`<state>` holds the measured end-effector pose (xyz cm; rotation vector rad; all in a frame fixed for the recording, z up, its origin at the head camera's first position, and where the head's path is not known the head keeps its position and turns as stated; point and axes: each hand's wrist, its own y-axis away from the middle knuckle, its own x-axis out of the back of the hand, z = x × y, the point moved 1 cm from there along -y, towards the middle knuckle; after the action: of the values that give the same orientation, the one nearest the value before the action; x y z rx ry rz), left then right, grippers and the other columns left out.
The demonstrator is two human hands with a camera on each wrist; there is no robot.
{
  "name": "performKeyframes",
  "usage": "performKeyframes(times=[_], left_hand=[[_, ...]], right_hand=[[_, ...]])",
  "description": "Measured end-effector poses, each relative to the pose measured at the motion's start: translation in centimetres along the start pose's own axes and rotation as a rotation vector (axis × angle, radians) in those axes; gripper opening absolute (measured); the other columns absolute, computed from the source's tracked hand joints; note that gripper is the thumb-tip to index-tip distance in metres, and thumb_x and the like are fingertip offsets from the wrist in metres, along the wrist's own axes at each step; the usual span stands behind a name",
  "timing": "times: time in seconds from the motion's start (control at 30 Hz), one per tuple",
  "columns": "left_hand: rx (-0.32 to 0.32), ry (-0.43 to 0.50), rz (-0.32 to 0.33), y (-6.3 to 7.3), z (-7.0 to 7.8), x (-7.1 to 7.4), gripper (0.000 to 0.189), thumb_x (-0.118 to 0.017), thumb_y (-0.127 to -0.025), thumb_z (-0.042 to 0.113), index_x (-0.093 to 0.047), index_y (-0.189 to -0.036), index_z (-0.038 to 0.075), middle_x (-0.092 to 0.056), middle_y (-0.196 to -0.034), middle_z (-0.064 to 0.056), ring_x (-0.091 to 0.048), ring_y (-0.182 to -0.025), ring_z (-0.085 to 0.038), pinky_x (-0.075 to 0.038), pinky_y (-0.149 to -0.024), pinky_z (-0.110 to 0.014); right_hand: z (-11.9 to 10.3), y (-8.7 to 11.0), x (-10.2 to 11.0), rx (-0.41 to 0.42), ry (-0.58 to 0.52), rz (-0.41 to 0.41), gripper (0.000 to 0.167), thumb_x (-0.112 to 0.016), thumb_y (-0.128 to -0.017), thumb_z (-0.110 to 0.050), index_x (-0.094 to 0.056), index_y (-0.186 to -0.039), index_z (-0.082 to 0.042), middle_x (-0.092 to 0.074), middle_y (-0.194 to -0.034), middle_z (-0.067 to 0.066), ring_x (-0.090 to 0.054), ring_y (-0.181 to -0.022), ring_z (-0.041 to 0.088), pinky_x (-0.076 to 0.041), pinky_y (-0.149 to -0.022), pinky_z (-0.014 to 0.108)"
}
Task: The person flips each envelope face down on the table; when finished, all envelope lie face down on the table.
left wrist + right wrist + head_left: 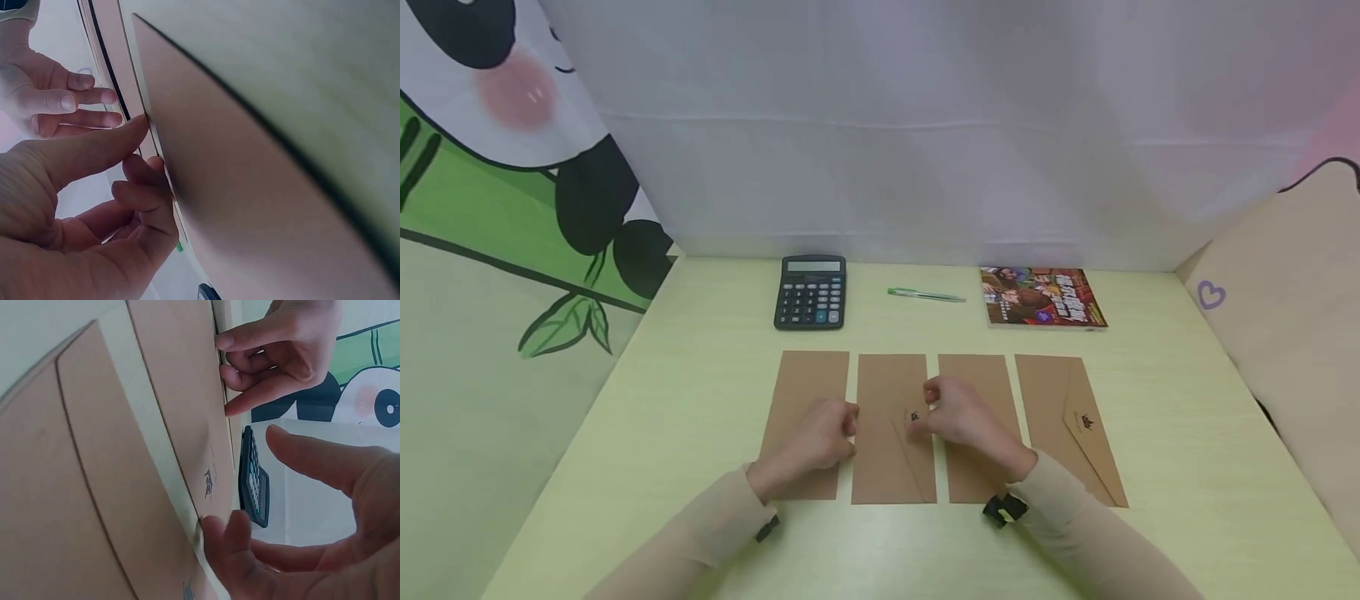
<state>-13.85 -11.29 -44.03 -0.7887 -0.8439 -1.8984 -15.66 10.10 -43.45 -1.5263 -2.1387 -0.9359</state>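
Here's the envelope (883, 454) between left hand (812, 435) and right hand (964, 410): the left touches its nearest edge, gripping nothing; the right, loosely spread, is at the opposite edge, also grasping nothing. Light, even nudges look wisest, lest it buckle.

Partly lost to me
Right hand (962, 412) hides some of the third envelope (976, 371) from left; near edge crops sleeves (1093, 533).

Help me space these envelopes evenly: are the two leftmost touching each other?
Apart. The head view shows a strip of pale tabletop between the leftmost brown envelope and the second brown envelope.
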Motion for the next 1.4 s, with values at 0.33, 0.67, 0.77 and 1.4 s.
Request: performKeyframes(times=[0.33, 0.67, 0.77, 1.4], left_hand=[[-0.014, -0.014, 0.009, -0.04, 0.10, 0.01, 0.021, -0.066, -0.062, -0.013, -0.056, -0.068, 0.005, -0.049, -0.061, -0.001, -0.045, -0.059, -0.016, -0.033, -0.048, -0.027], [-0.023, -0.078, 0.011, 0.04, 0.16, 0.12, 0.024, -0.067, -0.063, -0.012, -0.054, -0.064, 0.009, -0.049, -0.060, 0.000, -0.044, -0.058, -0.016, -0.033, -0.050, -0.026], [-0.012, -0.061, 0.003, 0.09, 0.27, 0.13, 0.023, -0.066, -0.064, -0.012, -0.055, -0.065, 0.008, -0.048, -0.059, 0.000, -0.044, -0.058, -0.016, -0.033, -0.048, -0.026], [0.014, -0.052, -0.009, -0.19, 0.30, -0.05, 0.021, -0.068, -0.065, -0.012, -0.057, -0.070, 0.006, -0.051, -0.063, -0.002, -0.048, -0.062, -0.018, -0.038, -0.051, -0.027]], right_hand=[[0.31, -0.49, 0.62, -0.025, -0.014, -0.005, 0.068, -0.086, -0.069, -0.027, -0.057, -0.122, 0.005, -0.062, -0.106, 0.011, -0.058, -0.091, 0.023, -0.049, -0.080, 0.038], [0.75, -0.71, 0.26, -0.022, -0.041, 0.004, 0.066, -0.086, -0.068, -0.028, -0.059, -0.119, 0.004, -0.062, -0.104, 0.009, -0.058, -0.089, 0.022, -0.049, -0.079, 0.038], [0.73, -0.72, 0.14, 0.011, -0.033, -0.004, 0.055, -0.085, -0.069, -0.026, -0.062, -0.108, 0.006, -0.058, -0.092, 0.006, -0.052, -0.079, 0.018, -0.046, -0.070, 0.034], [0.43, -0.67, 0.74, -0.026, 0.006, -0.015, 0.071, -0.086, -0.069, -0.028, -0.056, -0.125, 0.006, -0.063, -0.108, 0.012, -0.058, -0.095, 0.025, -0.049, -0.081, 0.038]])
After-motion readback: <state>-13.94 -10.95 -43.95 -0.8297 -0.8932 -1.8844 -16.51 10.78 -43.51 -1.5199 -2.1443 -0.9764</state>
